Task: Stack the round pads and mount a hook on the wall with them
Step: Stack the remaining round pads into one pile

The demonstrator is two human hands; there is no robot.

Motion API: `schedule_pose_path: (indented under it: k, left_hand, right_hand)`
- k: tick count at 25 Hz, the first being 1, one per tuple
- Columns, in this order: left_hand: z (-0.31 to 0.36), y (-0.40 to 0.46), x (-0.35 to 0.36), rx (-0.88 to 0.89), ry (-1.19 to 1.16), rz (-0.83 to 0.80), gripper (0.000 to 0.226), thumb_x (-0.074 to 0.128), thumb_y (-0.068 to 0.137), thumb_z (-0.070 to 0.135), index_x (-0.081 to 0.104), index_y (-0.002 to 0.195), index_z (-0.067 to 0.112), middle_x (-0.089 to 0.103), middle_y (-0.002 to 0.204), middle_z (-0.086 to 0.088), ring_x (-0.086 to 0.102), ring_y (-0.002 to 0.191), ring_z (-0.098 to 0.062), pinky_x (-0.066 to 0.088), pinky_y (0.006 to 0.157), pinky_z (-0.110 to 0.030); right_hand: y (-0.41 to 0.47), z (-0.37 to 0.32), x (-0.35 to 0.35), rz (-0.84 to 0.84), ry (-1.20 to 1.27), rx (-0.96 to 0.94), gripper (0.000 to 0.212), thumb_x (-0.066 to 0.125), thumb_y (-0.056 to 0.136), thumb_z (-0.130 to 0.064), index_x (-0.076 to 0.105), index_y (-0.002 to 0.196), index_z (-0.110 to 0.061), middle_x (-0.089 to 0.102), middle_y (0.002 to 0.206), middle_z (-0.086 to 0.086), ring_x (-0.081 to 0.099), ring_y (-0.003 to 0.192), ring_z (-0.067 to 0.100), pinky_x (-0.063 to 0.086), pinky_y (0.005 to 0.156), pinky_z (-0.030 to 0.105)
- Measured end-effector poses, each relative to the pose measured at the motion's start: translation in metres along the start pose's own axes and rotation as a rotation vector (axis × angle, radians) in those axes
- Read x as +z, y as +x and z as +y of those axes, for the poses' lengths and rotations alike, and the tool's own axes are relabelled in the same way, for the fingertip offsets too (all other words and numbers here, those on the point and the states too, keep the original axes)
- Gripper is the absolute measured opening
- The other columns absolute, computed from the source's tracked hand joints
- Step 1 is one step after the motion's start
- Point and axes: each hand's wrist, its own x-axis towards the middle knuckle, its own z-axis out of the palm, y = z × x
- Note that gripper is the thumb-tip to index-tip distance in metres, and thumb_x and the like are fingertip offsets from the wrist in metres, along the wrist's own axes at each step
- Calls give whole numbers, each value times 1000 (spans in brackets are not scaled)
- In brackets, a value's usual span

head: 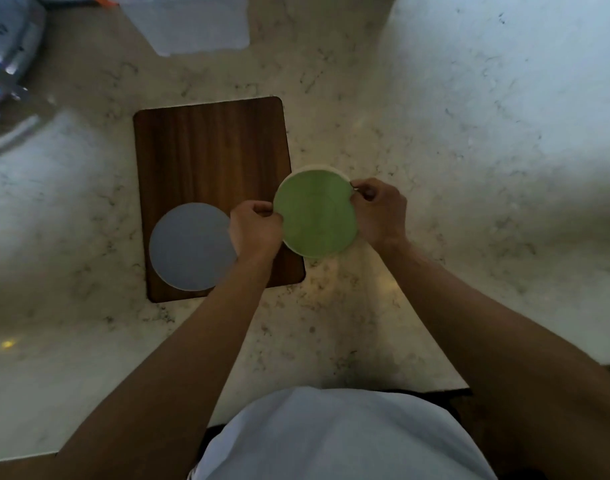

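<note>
A green round pad with a pale rim is held between both hands, over the right edge of a dark wooden board. A second pale pad edge shows just behind its top. My left hand grips the pad's left edge. My right hand pinches its right edge. A grey round pad lies flat on the board's near left part, beside my left hand. No hook is in view.
The board rests on a pale marble counter. A white translucent sheet or container lies at the far edge. A shiny metal object sits at the far left. The counter's near edge runs in front of my torso.
</note>
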Motion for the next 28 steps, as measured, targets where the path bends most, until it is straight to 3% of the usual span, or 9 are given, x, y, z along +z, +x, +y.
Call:
schedule_pose_path:
  k: [4, 8, 11, 13, 15, 18, 23, 26, 28]
  left_hand:
    - [2, 10, 8, 47, 42, 22, 18, 71, 80, 14, 72, 98, 15, 71, 84, 2, 65, 72, -9, 54, 60, -25]
    - [-1, 16, 12, 76, 63, 27, 18, 70, 82, 16, 72, 99, 15, 69, 84, 3, 63, 72, -9, 47, 59, -21]
    - [-2, 14, 15, 126, 72, 49, 13, 68, 83, 16, 70, 96, 16, 63, 79, 11, 56, 68, -1, 47, 63, -24]
    - [-4, 12, 17, 173, 95, 47, 13, 67, 83, 15, 67, 96, 15, 60, 81, 12, 56, 73, -5, 49, 70, -30]
    - [-6, 12, 18, 193, 130, 42, 17, 67, 83, 16, 66, 100, 14, 63, 94, 5, 58, 84, -13, 49, 76, -33]
    - [-6, 14, 16, 182, 140, 42, 18, 69, 80, 15, 68, 99, 13, 64, 92, 3, 59, 83, -14, 47, 71, -30]
    - [-4, 13, 12, 155, 127, 20, 25, 69, 82, 15, 70, 106, 10, 66, 87, 4, 63, 81, -15, 52, 71, -30]
    - [-7, 10, 13, 163, 140, 17, 26, 68, 83, 16, 71, 107, 9, 71, 94, -1, 58, 75, -9, 44, 62, -20]
    - [-8, 10, 14, 172, 145, 8, 22, 66, 84, 14, 72, 104, 7, 74, 98, -6, 60, 77, -12, 49, 65, -25]
  right_hand:
    - [13, 2, 8, 13, -3, 28, 19, 66, 84, -19, 78, 99, -20, 77, 94, -4, 65, 81, 3, 45, 74, 7]
    - [19, 3, 12, 11, -9, 11, 19, 64, 85, -18, 77, 100, -18, 75, 97, 1, 66, 88, 12, 46, 79, 16]
    - [19, 4, 16, -1, -60, 6, 22, 62, 88, -16, 74, 107, -13, 69, 104, 5, 62, 93, 17, 44, 82, 15]
    - [15, 4, 19, 6, -87, 20, 25, 60, 90, -15, 70, 113, -11, 59, 108, 7, 59, 95, 19, 38, 80, 7]
    - [12, 3, 22, -10, -133, 24, 29, 58, 91, -16, 66, 118, -10, 55, 113, 11, 57, 100, 22, 43, 88, 14]
    - [12, 0, 21, -34, -178, 34, 32, 57, 91, -17, 64, 121, -10, 56, 117, 13, 56, 106, 26, 48, 96, 33]
    - [11, 1, 19, -23, -170, 42, 32, 58, 90, -17, 66, 120, -10, 57, 113, 12, 54, 95, 18, 42, 86, 22]
    - [9, 2, 18, -29, -162, 66, 32, 59, 88, -17, 68, 119, -12, 58, 112, 11, 53, 91, 16, 41, 85, 21]
    - [9, 2, 17, -39, -152, 66, 32, 59, 89, -17, 67, 119, -10, 57, 113, 11, 57, 95, 20, 45, 88, 23]
